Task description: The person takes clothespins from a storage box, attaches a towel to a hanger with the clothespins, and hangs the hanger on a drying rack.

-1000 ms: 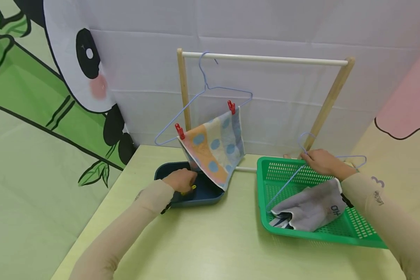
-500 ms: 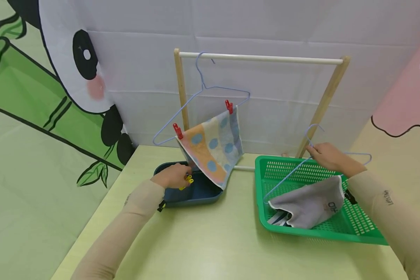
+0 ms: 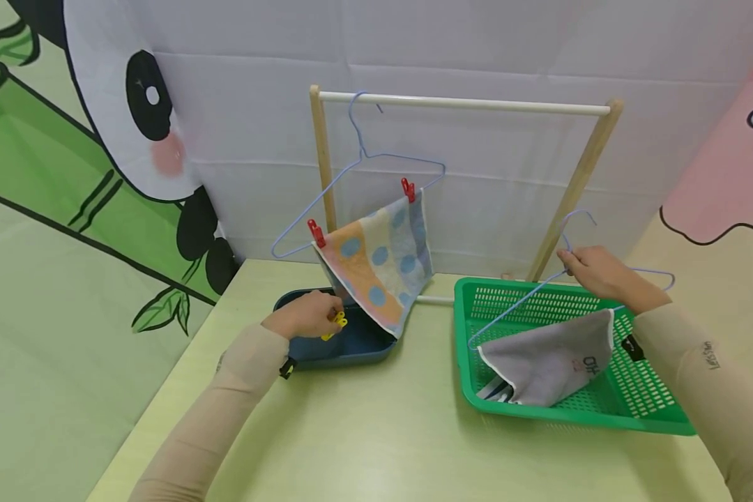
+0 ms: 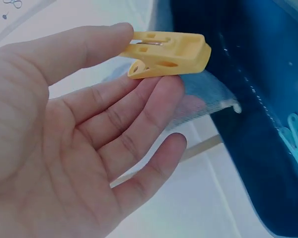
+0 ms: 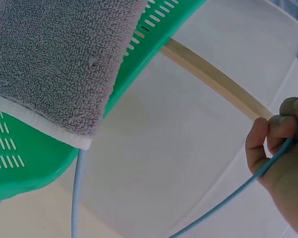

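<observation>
- The left hand (image 3: 306, 314) pinches a yellow clip (image 4: 174, 52) by its handles. The head view shows only a bit of yellow below the fingers, over the dark blue tray (image 3: 348, 359); the left wrist view gives the whole clip, with thumb on one side and fingers on the other.
- That same wrist view also looks into the tray, where pale clips (image 4: 295, 141) lie (bluish there, though the camera's tint may play a part). From the head they cannot be made out.
- The right hand (image 3: 602, 272) grips a pale blue hanger (image 5: 77, 193) just below its hook. The hook shows in the head view; the right wrist view catches curled fingers round the wire at its edge, and two stretches of wire.
- A grey towel (image 3: 549, 359) appears draped over the hanger's lower bar, its bottom in or above the green basket (image 3: 565, 414); whether it touches the basket I cannot tell. The head view shows dark lettering on it, the right wrist view its looped pile and white edging.
- To the left in the head view, a second hanger (image 3: 404, 157) hangs on the rack (image 3: 464, 102), a spotted cloth (image 3: 376, 261) held to it by two red clips (image 3: 316, 233).
</observation>
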A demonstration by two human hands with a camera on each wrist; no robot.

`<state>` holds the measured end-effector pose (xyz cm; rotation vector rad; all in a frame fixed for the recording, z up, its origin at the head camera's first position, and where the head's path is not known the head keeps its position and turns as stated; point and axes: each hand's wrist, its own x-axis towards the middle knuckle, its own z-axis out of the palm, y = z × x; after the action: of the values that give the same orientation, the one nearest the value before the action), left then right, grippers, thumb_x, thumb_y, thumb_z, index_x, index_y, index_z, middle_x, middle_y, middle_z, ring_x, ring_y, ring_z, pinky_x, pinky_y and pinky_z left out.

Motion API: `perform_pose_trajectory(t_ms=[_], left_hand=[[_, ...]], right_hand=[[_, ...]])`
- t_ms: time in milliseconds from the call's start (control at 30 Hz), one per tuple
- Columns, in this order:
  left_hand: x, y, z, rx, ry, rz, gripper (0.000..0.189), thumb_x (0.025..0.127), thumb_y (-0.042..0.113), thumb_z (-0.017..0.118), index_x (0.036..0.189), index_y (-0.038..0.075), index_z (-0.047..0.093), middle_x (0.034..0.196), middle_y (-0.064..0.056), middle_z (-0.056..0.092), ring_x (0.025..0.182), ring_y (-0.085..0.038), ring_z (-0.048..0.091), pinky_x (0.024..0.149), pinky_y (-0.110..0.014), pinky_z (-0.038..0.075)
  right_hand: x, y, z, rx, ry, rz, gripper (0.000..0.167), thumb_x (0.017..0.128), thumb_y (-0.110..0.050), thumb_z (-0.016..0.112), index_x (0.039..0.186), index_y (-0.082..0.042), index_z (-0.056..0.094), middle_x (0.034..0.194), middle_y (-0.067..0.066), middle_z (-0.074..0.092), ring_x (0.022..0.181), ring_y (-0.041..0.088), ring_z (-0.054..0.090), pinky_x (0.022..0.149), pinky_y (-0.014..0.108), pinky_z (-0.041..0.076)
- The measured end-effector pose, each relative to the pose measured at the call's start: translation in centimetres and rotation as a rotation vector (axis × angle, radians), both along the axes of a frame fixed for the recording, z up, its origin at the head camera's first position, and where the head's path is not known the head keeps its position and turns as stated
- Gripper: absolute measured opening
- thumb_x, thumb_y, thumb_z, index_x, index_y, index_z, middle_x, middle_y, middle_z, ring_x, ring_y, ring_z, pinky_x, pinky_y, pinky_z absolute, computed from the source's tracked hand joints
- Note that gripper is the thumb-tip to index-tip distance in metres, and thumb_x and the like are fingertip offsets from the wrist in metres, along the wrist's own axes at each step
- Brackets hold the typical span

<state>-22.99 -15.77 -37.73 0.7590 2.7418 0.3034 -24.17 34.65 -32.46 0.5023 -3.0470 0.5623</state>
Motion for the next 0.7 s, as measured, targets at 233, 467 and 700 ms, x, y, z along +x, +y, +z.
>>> perform_pose_trajectory(t_ms=[233,467,700], left_hand=[[0.9,0.7,0.4,0.047,-0.002,-0.019,0.013,0.09,0.019,0.066,0.095,0.008,0.063,0.076,0.002,0.056,0.063,-0.013,0.053,0.063,-0.03,0.045],[1.7,1.7,0.8,0.075,-0.022,-0.057,0.01,0.09,0.021,0.065,0.091,0.011,0.062,0.072,0.004,0.056,0.059,-0.012,0.052,0.059,-0.028,0.043],[2.1,2.8,1.0,0.17,-0.025,-0.12,0.008,0.091,0.02,0.064,0.088,0.014,0.06,0.069,0.005,0.057,0.056,-0.011,0.051,0.06,-0.028,0.043]], right_hand=[[0.3,0.8,0.9,-0.063,0.063,-0.046,0.05,0.105,-0.031,0.026,0.088,0.003,0.06,0.088,0.019,0.062,0.083,0.035,0.055,0.074,0.049,0.04],[0.8,1.1,2.3,-0.08,0.038,-0.069,0.057,0.104,-0.036,0.022,0.093,0.006,0.06,0.095,0.026,0.06,0.09,0.041,0.054,0.076,0.054,0.04],[0.9,0.6,4.6,-0.066,0.012,-0.088,0.062,0.103,-0.041,0.02,0.099,0.008,0.058,0.101,0.029,0.058,0.098,0.045,0.051,0.08,0.056,0.039]])
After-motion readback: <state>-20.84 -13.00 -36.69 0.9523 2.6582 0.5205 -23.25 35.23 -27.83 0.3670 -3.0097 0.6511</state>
